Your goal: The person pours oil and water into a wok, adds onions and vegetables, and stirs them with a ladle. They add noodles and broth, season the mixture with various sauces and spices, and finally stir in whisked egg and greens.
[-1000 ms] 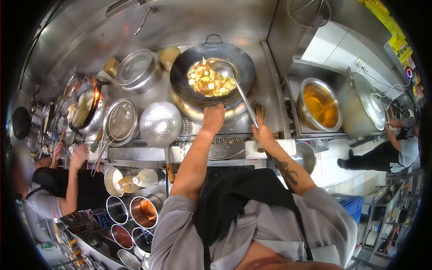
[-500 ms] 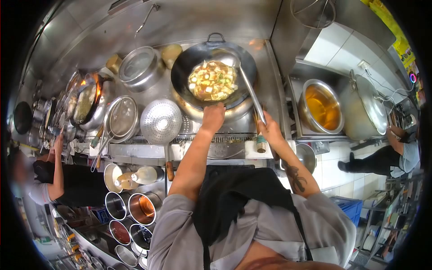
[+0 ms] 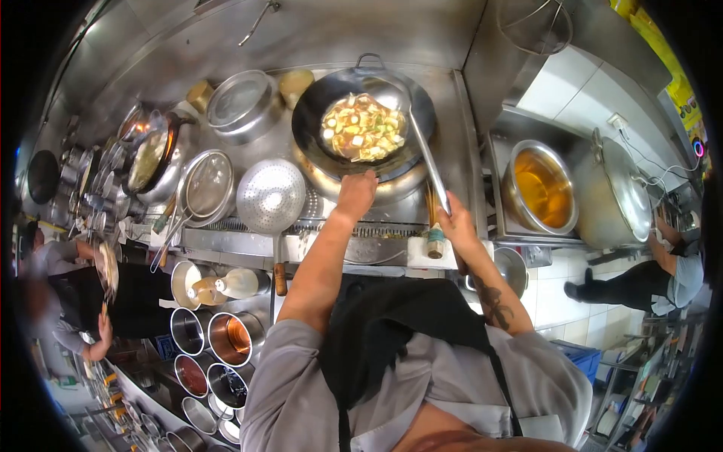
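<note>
A black wok (image 3: 309, 128) sits on the burner at the upper middle, holding a mix of pale cubes and brownish pieces (image 3: 363, 128) in sauce. My left hand (image 3: 358, 193) is closed at the wok's near rim, gripping it there. In my closed right hand (image 3: 456, 220) is the long metal handle of a ladle (image 3: 428, 157), whose bowl lies inside the wok at its upper right, beside the food. Just left of my right hand, a bundle of sticks with a green-wrapped base (image 3: 435, 239) stands close by.
Left of the wok are a perforated skimmer (image 3: 271, 197), a strainer (image 3: 209, 185) and a lidded pot (image 3: 239, 105). A bowl of amber liquid (image 3: 541, 188) and a large pot (image 3: 611, 197) stand right. Co-workers are at the far left (image 3: 71, 290) and far right (image 3: 672, 264).
The food has shifted and spread within the wok. The co-worker at the left has turned and now holds a pan-like object lower down. My hands keep their grips; the view has shifted slightly.
</note>
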### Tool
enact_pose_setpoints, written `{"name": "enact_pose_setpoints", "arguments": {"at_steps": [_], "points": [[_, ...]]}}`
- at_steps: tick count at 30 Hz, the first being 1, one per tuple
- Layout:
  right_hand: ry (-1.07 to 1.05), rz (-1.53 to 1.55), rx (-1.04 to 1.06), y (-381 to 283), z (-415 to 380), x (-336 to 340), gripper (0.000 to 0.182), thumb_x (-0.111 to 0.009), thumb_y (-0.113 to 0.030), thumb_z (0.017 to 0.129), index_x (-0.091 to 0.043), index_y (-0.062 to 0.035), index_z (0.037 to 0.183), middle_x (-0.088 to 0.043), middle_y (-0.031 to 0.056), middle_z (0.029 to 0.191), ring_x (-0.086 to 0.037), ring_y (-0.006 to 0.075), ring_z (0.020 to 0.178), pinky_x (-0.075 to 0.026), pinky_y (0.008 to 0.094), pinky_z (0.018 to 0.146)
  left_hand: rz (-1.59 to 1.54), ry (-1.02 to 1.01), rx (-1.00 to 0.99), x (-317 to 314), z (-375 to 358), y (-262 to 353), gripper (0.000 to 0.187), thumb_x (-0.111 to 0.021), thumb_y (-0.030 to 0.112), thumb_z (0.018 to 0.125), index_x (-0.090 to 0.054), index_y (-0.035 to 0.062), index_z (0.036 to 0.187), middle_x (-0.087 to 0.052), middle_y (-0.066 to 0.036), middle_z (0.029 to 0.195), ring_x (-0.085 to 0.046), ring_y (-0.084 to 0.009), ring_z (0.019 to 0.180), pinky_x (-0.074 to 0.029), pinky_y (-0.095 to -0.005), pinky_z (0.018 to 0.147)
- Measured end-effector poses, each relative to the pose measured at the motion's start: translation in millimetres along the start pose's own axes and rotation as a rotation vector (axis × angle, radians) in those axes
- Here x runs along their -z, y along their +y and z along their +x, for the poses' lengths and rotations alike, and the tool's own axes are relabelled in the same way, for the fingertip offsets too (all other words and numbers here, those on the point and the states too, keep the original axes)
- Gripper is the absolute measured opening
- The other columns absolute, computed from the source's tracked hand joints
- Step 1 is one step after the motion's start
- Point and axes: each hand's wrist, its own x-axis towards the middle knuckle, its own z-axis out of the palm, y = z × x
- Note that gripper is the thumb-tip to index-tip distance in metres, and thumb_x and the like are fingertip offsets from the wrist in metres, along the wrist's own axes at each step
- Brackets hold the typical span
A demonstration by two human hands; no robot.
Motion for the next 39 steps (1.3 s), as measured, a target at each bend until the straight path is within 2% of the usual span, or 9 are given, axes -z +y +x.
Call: {"name": "enact_pose_setpoints", "arguments": {"at_steps": [3,12,18,21,27,30,33,36,39], "points": [[0.005,-0.044,0.027,13.3,-3.6,0.4,0.048,-0.058,-0.019,0.091,-0.047,0.0087,0.128,-0.06,0.031,0.108,-0.063,0.0375,0.102,-0.048,0.039,0.086,0.006,0.014,-0.014,0.6,2.4,1.5,0.014,-0.056,0.018,0.09,-0.053,0.006,0.084,-0.062,-0.016,0.067,-0.061,-0.0361,0.07,-0.041,-0.0482,0.066],[-0.004,0.029,-0.013,11.9,0.5,13.7,0.046,-0.058,-0.018,0.091,-0.047,0.0085,0.128,-0.063,0.0307,0.099,-0.065,0.0411,0.094,-0.05,0.041,0.081,0.032,-0.022,0.004,7.4,2.3,9.2,0.014,-0.055,0.018,0.091,-0.054,0.0055,0.085,-0.062,-0.017,0.068,-0.061,-0.0373,0.07,-0.042,-0.0488,0.068],[-0.016,0.019,0.146,31.8,5.0,14.6,0.048,-0.059,-0.019,0.09,-0.047,0.0087,0.127,-0.062,0.0295,0.102,-0.064,0.0381,0.096,-0.049,0.0395,0.084,0.057,-0.023,-0.002,5.6,1.0,9.4,0.016,-0.053,0.019,0.092,-0.056,0.0051,0.084,-0.064,-0.016,0.074,-0.061,-0.035,0.077,-0.042,-0.0475,0.073],[-0.125,0.054,0.044,26.6,0.0,22.9,0.05,-0.061,-0.019,0.089,-0.046,0.0088,0.128,-0.062,0.0285,0.107,-0.063,0.0354,0.099,-0.048,0.0369,0.087,0.085,0.006,-0.008,5.6,-1.0,12.7,0.017,-0.054,0.02,0.091,-0.057,0.0052,0.084,-0.065,-0.016,0.078,-0.061,-0.0348,0.081,-0.041,-0.047,0.075],[-0.08,0.146,0.139,11.3,7.6,35.3,0.05,-0.06,-0.016,0.088,-0.046,0.009,0.129,-0.063,0.0267,0.106,-0.064,0.0323,0.099,-0.048,0.0351,0.087,0.141,-0.05,0.051,5.3,1.9,17.3,0.018,-0.056,0.021,0.09,-0.056,0.0049,0.084,-0.064,-0.016,0.078,-0.06,-0.0359,0.08,-0.041,-0.047,0.075],[-0.149,0.135,0.054,-7.5,11.3,49.4,0.051,-0.06,-0.014,0.087,-0.045,0.0094,0.13,-0.064,0.0246,0.105,-0.064,0.0301,0.1,-0.048,0.0344,0.087,0.132,-0.03,0.019,4.4,-1.5,15.7,0.018,-0.058,0.021,0.089,-0.055,0.0043,0.083,-0.062,-0.018,0.073,-0.059,-0.0387,0.076,-0.042,-0.0489,0.071],[-0.082,0.034,0.154,11.6,17.0,39.5,0.051,-0.06,-0.012,0.087,-0.044,0.008,0.131,-0.065,0.0211,0.101,-0.064,0.0237,0.092,-0.049,0.0333,0.083,0.104,-0.013,0.031,0.4,3.2,8.4,0.018,-0.058,0.021,0.089,-0.055,0.004,0.083,-0.062,-0.019,0.072,-0.059,-0.039,0.075,-0.043,-0.0487,0.071],[-0.121,0.136,0.061,-45.3,20.1,58.3,0.049,-0.06,-0.011,0.087,-0.045,0.0054,0.132,-0.063,0.0139,0.094,-0.059,0.0175,0.084,-0.049,0.0307,0.077,0.107,-0.053,0.052,-2.4,0.2,8.2,0.018,-0.058,0.021,0.089,-0.055,0.0039,0.084,-0.062,-0.019,0.073,-0.06,-0.0388,0.076,-0.043,-0.0486,0.071],[-0.264,0.462,-0.096,-35.1,28.8,60.1,0.045,-0.06,-0.01,0.088,-0.049,0.0027,0.129,-0.059,0.0069,0.09,-0.054,0.0136,0.08,-0.047,0.0288,0.071,0.105,-0.057,0.056,0.3,2.5,7.8,0.017,-0.059,0.02,0.089,-0.055,0.0039,0.084,-0.062,-0.019,0.073,-0.06,-0.0386,0.077,-0.043,-0.0487,0.072]]}}
